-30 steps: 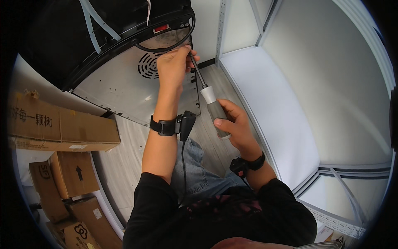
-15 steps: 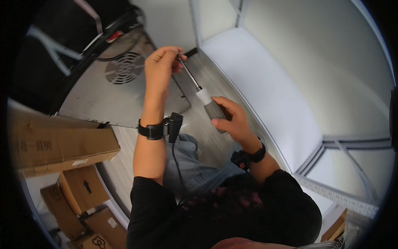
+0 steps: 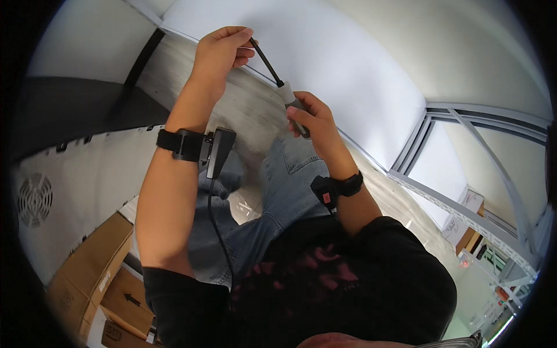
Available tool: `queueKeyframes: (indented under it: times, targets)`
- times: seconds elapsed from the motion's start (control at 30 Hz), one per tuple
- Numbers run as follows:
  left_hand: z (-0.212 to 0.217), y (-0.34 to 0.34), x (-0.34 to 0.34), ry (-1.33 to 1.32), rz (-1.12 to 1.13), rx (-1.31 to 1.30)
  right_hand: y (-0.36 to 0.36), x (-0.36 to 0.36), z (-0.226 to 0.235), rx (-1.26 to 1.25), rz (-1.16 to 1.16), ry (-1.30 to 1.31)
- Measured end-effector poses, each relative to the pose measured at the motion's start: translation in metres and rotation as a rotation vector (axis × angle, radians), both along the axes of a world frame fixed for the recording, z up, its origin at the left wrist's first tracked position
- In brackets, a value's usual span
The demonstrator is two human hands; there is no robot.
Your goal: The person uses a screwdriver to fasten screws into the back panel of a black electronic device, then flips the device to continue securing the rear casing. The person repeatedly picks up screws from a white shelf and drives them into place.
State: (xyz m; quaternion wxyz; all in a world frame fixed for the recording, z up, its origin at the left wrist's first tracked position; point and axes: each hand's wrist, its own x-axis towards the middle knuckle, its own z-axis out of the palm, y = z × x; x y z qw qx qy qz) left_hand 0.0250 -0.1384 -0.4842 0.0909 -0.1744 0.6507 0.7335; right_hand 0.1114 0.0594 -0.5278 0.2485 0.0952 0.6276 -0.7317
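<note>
Swung away since a second ago from the silver metal panel with a round slotted vent, the dark-shafted screwdriver with a grey-and-white handle is now before the long front edge of the smooth white shelf. The bare right hand wraps the handle; the bare left hand pinches narrowly at the shaft's tip.

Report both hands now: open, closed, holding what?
Left hand: closed, pinching the screwdriver near its tip.
Right hand: closed, holding its grey-and-white handle.
</note>
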Motion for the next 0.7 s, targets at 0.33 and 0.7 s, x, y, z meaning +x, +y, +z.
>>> queueKeyframes:
  times: [0.33,0.7]
  targets:
    - [-0.112,0.042,-0.112,-0.095,-0.063,-0.079,0.025,-0.063,-0.073,-0.031,-0.336,-0.246]
    - [-0.218,0.173,-0.18,0.286,-0.504,-0.588,0.069,-0.071,-0.113,-0.05,-0.806,-0.328]
